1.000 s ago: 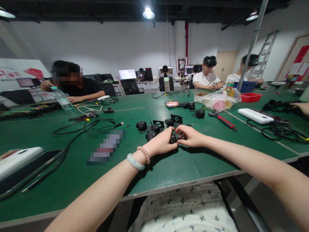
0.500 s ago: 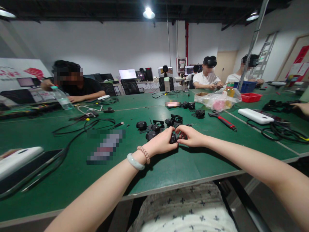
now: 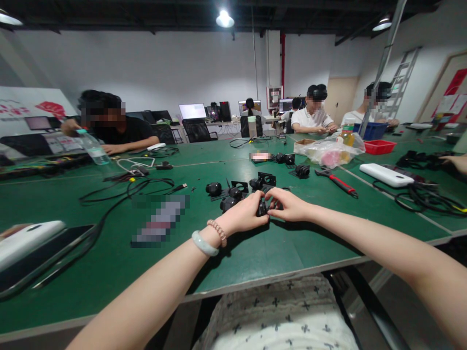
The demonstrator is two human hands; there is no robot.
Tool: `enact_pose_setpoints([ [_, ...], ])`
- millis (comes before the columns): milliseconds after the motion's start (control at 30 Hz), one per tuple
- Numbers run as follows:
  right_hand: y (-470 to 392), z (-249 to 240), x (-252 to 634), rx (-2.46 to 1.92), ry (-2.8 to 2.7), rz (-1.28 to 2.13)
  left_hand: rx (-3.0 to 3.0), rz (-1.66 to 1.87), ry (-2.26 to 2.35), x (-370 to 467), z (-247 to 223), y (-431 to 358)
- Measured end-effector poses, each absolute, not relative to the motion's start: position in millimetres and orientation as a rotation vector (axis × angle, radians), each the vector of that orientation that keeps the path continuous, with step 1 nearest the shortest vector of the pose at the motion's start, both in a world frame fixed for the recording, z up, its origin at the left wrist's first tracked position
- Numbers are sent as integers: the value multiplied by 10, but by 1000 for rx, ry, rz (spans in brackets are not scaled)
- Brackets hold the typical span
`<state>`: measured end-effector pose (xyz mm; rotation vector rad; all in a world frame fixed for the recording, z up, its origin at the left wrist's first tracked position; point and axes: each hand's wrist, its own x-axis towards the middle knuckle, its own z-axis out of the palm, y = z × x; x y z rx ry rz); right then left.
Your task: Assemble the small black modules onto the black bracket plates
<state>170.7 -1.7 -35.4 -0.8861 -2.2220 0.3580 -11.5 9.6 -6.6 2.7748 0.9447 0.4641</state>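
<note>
Both hands (image 3: 248,214) around black part (image 3: 261,209)

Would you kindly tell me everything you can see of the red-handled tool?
The red-handled tool lies on the green table, beyond the right hand and to its right. Its long grip is red and black, seemingly plastic or rubber; the dark, metallic-looking head points left and away. Only the table appears to touch it. The head's details are too small to tell.

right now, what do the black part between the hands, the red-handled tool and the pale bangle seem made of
Black part: probably plastic, dark and fairly matte, but largely covered. Red-handled tool: grip likely rubber or plastic, from its bright colouring; dark head maybe metal. Pale bangle: perhaps jade or glass, smooth with soft sheen.
</note>
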Motion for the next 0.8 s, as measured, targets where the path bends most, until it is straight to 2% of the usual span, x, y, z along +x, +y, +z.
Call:
enact_pose_setpoints([
  [800, 9, -361, 1722, -918, -2225, 336, 2772, 458, 961, -119, -52, 76],
])
